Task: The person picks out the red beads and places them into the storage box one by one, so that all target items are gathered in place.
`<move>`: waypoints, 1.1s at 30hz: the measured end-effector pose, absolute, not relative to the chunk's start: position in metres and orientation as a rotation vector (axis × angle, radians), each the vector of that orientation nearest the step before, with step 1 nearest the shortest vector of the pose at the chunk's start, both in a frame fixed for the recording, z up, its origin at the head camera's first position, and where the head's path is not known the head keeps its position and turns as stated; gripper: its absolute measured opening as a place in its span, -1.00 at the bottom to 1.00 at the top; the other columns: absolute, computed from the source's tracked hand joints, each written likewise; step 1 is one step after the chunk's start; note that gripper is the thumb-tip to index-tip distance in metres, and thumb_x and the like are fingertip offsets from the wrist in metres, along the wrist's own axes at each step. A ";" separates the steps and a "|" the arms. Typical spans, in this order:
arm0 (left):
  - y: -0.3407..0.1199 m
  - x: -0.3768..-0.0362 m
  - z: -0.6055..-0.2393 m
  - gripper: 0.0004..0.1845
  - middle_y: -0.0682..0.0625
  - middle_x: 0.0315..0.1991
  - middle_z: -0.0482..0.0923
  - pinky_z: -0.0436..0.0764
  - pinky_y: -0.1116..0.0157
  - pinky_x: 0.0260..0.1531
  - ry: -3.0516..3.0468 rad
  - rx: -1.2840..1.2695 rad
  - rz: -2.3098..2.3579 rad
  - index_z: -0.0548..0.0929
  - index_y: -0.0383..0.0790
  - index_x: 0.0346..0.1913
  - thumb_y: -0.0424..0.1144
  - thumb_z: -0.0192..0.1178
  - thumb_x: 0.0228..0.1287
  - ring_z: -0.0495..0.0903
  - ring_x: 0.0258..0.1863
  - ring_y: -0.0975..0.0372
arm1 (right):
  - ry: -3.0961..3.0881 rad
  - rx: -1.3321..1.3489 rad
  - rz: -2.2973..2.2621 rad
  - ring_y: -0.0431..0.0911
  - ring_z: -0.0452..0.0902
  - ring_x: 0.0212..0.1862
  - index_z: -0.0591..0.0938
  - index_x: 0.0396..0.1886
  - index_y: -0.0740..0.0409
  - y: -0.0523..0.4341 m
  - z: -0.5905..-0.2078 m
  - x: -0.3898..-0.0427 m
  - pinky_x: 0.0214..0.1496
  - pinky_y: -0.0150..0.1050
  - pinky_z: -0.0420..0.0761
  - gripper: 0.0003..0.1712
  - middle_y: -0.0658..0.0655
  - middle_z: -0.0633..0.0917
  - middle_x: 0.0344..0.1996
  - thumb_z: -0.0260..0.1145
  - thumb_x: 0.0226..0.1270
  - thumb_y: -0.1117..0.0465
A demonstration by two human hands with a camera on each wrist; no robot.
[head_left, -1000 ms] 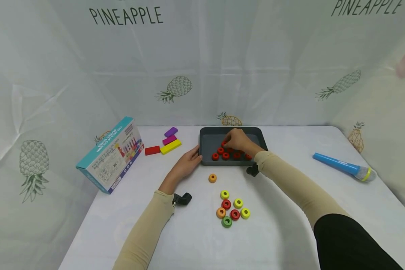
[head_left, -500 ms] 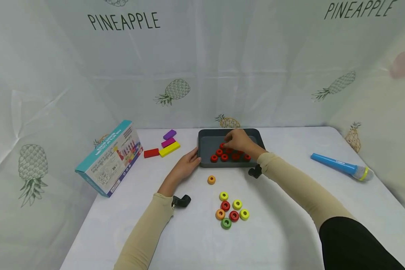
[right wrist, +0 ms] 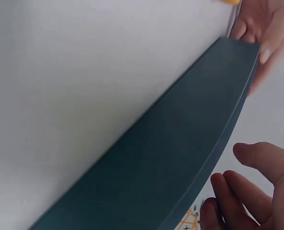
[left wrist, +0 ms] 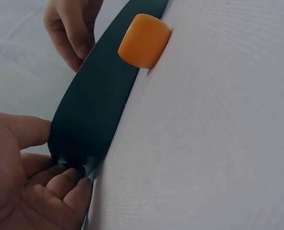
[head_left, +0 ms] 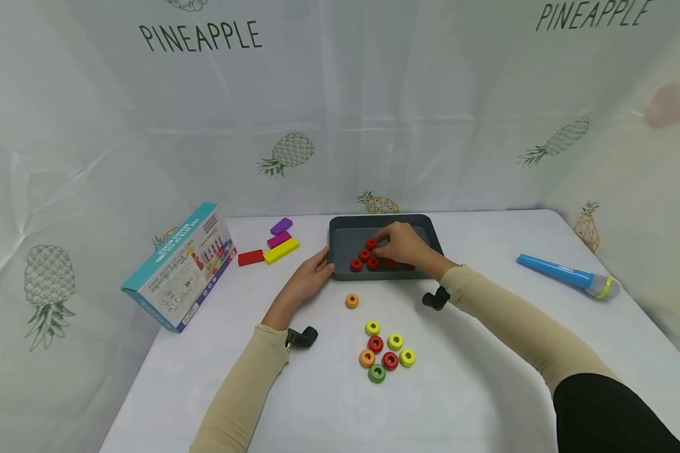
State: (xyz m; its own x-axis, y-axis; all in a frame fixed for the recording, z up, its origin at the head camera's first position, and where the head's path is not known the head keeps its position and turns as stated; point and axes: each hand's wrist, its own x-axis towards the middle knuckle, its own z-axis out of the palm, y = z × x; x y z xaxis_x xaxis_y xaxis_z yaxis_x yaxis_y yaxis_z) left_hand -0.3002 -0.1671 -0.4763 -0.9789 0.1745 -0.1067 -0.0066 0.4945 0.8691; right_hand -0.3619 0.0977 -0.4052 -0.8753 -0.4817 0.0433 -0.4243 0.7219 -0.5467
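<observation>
In the head view a dark grey tray (head_left: 348, 234) stands at the back of the white table, with several red beads (head_left: 356, 265) in its left half. My left hand (head_left: 310, 277) is at the tray's front left corner; the left wrist view shows its thumb at the rim and fingers curled against the wall. Over the tray reaches my right hand (head_left: 403, 243), hiding some beads, its fingertips close beside the red ones. In the right wrist view its thumb (right wrist: 264, 155) stands apart from the fingers, with nothing seen between them.
An orange bead (head_left: 352, 301) lies in front of the tray. Nearer are yellow, red, orange and green beads (head_left: 376, 373). Coloured blocks (head_left: 281, 250) and a printed box (head_left: 180, 267) stand to the left. At the right lies a blue microphone (head_left: 566, 275).
My right hand has drawn slightly back and to the right within the tray, uncovering the rearmost red bead. My left hand stays at the tray corner. The head view has shifted a little.
</observation>
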 end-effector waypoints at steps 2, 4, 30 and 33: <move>-0.167 -0.301 -0.476 -0.32 0.02 0.57 0.22 0.18 0.05 0.56 2.556 0.143 1.482 0.10 0.08 0.62 0.01 0.04 0.56 0.21 0.57 0.15 | 2.821 -0.767 -0.869 0.11 0.67 0.11 0.73 0.09 0.24 0.098 -0.404 -0.357 0.08 0.02 0.72 -0.59 0.22 0.75 0.08 0.47 0.27 0.19; -0.167 -0.301 -0.476 -0.32 0.02 0.58 0.21 0.17 0.04 0.56 2.560 0.149 1.478 0.10 0.08 0.62 0.01 0.04 0.56 0.20 0.57 0.14 | 2.823 -0.797 -0.875 0.12 0.66 0.14 0.74 0.09 0.25 0.099 -0.404 -0.351 0.11 0.03 0.71 -0.59 0.22 0.75 0.09 0.47 0.27 0.19; -0.168 -0.301 -0.476 -0.33 0.02 0.58 0.20 0.22 0.09 0.55 2.532 0.126 1.521 0.11 0.07 0.62 -0.01 0.04 0.56 0.24 0.56 0.17 | 2.719 -1.022 -1.018 0.10 0.68 0.01 0.77 -0.04 0.25 0.108 -0.418 -0.277 0.05 0.11 0.69 -0.60 0.20 0.80 -0.09 0.57 0.12 0.21; -0.167 -0.301 -0.476 -0.33 0.02 0.58 0.20 0.21 0.09 0.55 2.533 0.132 1.521 0.11 0.05 0.62 -0.01 0.04 0.56 0.23 0.56 0.17 | 2.682 -1.035 -1.028 0.11 0.66 -0.01 0.77 -0.02 0.23 0.110 -0.421 -0.267 0.03 0.12 0.69 -0.59 0.19 0.79 -0.09 0.56 0.13 0.20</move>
